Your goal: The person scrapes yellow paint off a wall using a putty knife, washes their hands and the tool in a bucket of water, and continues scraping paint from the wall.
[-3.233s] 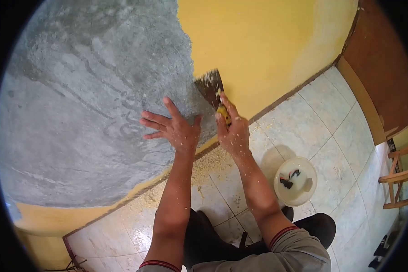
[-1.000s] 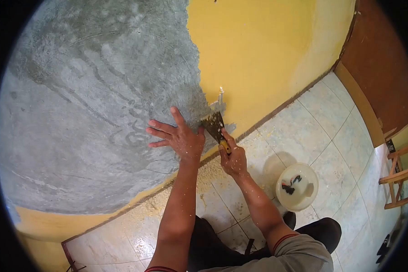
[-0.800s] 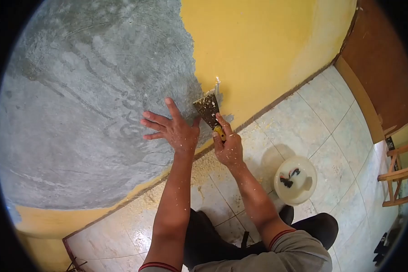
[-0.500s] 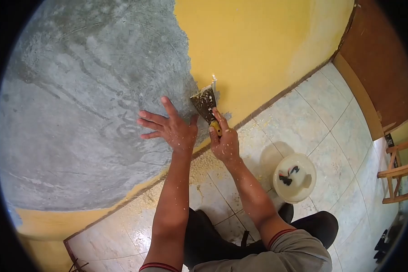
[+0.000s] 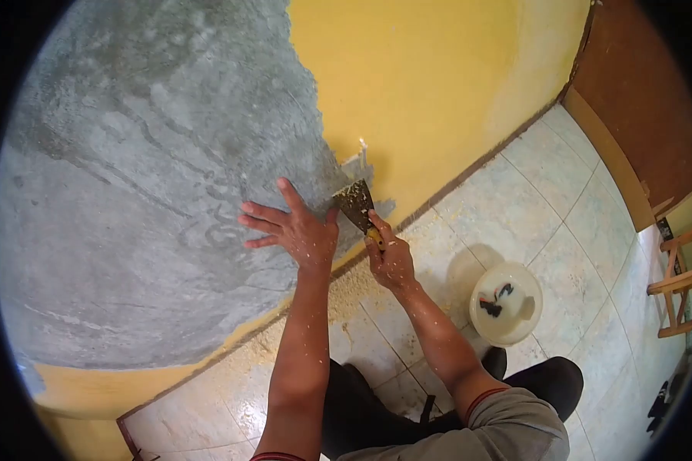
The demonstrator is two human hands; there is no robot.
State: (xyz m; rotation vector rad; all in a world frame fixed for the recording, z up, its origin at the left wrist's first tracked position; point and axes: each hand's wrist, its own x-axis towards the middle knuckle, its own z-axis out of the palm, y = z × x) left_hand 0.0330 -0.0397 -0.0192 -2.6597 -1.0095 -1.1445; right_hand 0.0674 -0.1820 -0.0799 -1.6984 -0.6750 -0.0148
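My right hand point(image 5: 393, 261) is wrapped round the yellow handle of a scraper point(image 5: 354, 204). Paint crumbs cling to its wide dark blade, whose edge is at the wall near the ragged border between bare grey plaster point(image 5: 169, 192) and yellow paint point(image 5: 415, 84). A lifted pale flake of paint point(image 5: 363, 144) sticks out just above the blade. To the left of the scraper, my left hand point(image 5: 304, 234) has its fingers spread against the grey plaster and holds nothing. Small flecks dot both forearms.
Paint scrapings point(image 5: 346, 300) litter the tiled floor point(image 5: 507, 207) along the wall's foot. A round white bucket point(image 5: 537, 303) with dark items inside stands right of my knees. Farther right are a wooden stool point(image 5: 680, 280) and a brown panel point(image 5: 638, 100).
The scraper in my right hand has moved down the wall, away from the lifted flake. My left hand stays spread on the plaster. The whole view has shifted slightly.
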